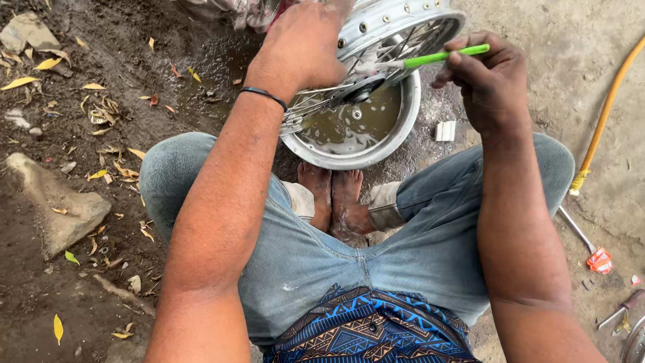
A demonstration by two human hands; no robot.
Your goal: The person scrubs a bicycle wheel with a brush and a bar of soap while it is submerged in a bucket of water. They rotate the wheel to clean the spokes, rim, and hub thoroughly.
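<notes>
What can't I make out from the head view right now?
- Head view: brush head of the green-handled brush is hidden among the spokes.
- Spoked wheel rim: upper part cut off by the top edge, and the left hand covers its near side.
- Metal basin: far side hidden behind the wheel; murky water hides its bottom.
- Tools at the lower right edge: cut off, kind unclear.
- Right hand: fingertips curled out of sight.

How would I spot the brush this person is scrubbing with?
Start at the spoked metal wheel rim tilted over the round metal basin of murky water, just ahead of the bare feet. The right hand holds a thin brush against the spokes. Its bright green handle is the only vivid green thing there.
</notes>
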